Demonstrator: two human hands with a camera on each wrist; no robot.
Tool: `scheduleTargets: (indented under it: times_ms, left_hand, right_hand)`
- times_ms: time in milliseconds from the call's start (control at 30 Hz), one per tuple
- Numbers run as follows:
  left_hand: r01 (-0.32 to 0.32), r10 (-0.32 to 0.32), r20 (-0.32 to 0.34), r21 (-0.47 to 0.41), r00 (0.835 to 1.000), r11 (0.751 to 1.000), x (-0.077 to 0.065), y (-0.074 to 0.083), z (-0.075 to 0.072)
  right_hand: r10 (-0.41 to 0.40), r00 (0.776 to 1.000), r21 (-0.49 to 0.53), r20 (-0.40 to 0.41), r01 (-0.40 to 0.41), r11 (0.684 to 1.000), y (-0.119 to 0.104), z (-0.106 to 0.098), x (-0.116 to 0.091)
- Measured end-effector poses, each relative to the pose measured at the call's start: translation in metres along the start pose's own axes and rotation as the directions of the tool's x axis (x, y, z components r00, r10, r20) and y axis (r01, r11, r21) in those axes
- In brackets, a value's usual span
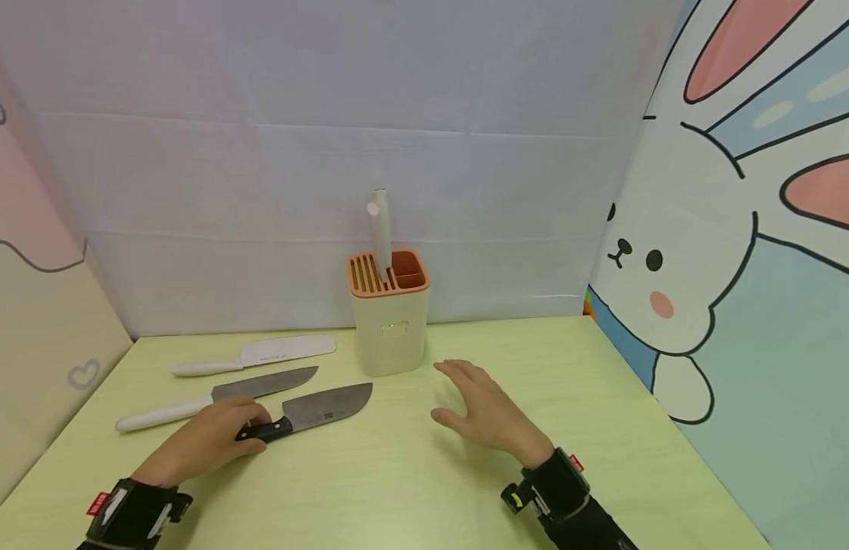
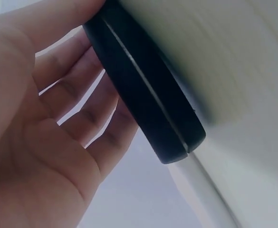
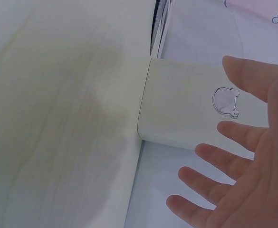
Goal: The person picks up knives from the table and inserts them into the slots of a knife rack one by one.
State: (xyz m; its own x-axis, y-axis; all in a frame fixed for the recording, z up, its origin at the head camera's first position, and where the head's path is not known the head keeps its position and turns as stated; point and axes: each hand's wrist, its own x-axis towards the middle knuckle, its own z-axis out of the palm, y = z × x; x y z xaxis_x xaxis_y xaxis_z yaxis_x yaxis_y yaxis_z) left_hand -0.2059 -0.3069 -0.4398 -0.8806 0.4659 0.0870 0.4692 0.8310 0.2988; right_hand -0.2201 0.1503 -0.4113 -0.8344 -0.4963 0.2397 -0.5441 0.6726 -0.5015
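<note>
At the far left of the pale yellow-green table [image 1: 369,481], a grey-bladed knife with a long white handle [image 1: 225,392] lies flat. Just behind it lies a broad white-bladed knife with a white handle [image 1: 255,354]. Neither is held. The left hand [image 1: 214,439] comes next: its thumb and fingers stand on opposite sides of the black riveted handle of a wide grey-steel knife [image 1: 321,410], gripping it narrowly. The blade of this knife points toward the holder and appears to rest on the table.

Right of the blade, apart from its tip, stands a cream box-shaped holder with a slotted orange top [image 1: 391,336]. Two white cylindrical handles [image 1: 383,229] rise from it; what lies below them is hidden. The right hand [image 1: 486,409], farthest right, is held near the holder, fingers spread wide, with nothing in it.

Status, by judgement: partway. Two handled pieces are seated in the holder; three knives remain outside it, one of them in hand.
</note>
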Motion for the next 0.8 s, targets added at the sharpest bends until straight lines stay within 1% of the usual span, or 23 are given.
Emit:
scheduleTargets:
  times_ms: [200, 367, 800]
  left_hand:
    - [-0.051, 0.051, -0.032, 0.015, 0.998, 0.999, 0.004, 0.006, 0.004]
    - [-0.098, 0.099, -0.062, 0.015, 0.993, 0.995, 0.008, 0.016, 0.007]
    - [-0.138, 0.137, -0.063, -0.016, 0.989, 0.990, 0.031, 0.040, 0.017]
  right_hand:
    - [-0.012, 1.000, -0.003, 0.000, 0.012, 1.000, 0.000, 0.000, 0.000]
    - [-0.018, 1.000, -0.001, 0.006, 0.018, 1.000, 0.000, 0.000, 0.001]
    - [-0.019, 1.000, -0.012, 0.019, 0.019, 1.000, -0.002, 0.003, 0.001]
